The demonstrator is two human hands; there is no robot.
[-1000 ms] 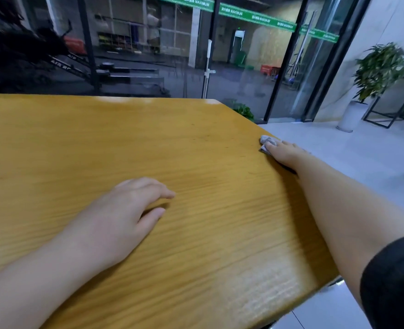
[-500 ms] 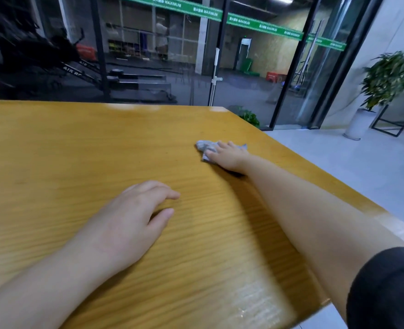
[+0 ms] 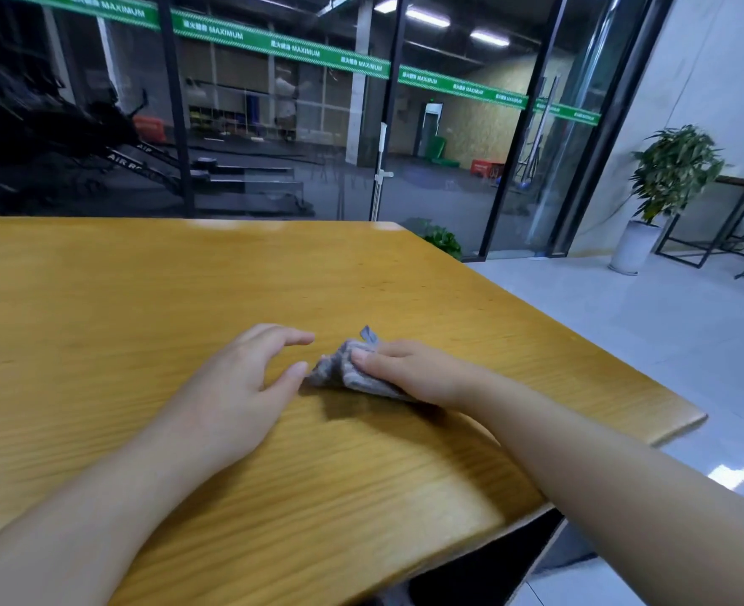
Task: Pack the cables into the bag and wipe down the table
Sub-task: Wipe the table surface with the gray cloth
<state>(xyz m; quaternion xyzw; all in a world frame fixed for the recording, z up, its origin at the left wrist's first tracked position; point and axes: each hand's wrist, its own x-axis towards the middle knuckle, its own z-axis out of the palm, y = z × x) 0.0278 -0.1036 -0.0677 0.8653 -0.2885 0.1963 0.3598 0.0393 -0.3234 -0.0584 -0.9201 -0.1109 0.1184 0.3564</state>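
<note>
Right hand point(image 3: 409, 371) fingers grasping grey cloth point(image 3: 344, 371) on wooden table point(image 3: 142, 299) — left hand point(image 3: 239, 387) fingers released, resting beside

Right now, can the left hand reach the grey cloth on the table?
Probably yes. The left hand rests open on the wooden table with its thumb almost at the edge of the grey cloth, and nothing lies between them. The right hand already grips it.

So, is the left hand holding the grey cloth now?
No, the left hand lies open on the table beside the cloth; the right hand holds it.
</note>
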